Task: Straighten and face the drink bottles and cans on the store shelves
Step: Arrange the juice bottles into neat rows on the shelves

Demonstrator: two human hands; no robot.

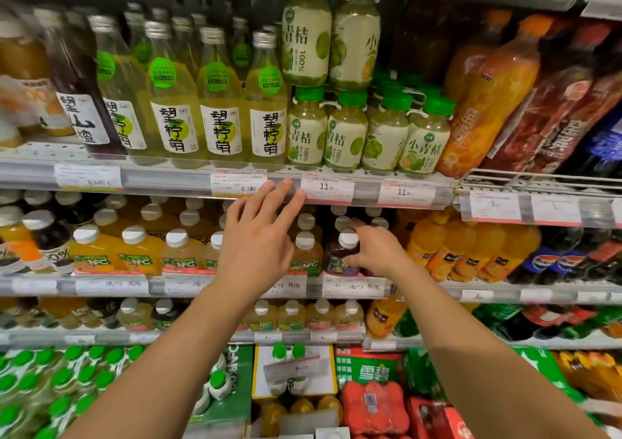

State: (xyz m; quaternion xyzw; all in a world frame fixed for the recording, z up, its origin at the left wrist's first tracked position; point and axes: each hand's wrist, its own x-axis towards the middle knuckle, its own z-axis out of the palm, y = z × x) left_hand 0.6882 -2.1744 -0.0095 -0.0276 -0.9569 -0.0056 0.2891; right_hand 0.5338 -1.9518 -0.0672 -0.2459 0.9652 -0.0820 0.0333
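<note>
Left hand: the left hand (259, 236) is raised with fingers straight and spread, holding nothing; its fingertips (296, 199) reach the price rail (168, 178) of the upper shelf.
Right hand: the right hand (373, 253) has fingers and thumb curled round a dark bottle (341, 257) at the front of the second shelf.
Dark bottle: small, purple-dark juice, white cap, upright, just right of an orange bottle (308, 257) marked "100% NFC".
Upper shelf: tall glass bottles (218, 102) of pale yellow drink with silver caps, green neck stickers and white labels in large black Chinese characters; beside them, green-capped bottles (346, 132) reading "小青桔 100%", two more stacked on top.
Price tags: "6.3", "11.80" twice, and "3" further right.
Second shelf rail: tags reading "2瓶/7.9 元".
Far right: orange soda bottles (484, 102) leaning, and Pepsi bottles (545, 263) below.
Bottom: green Sprite packs (368, 368) marked "雪碧".
</note>
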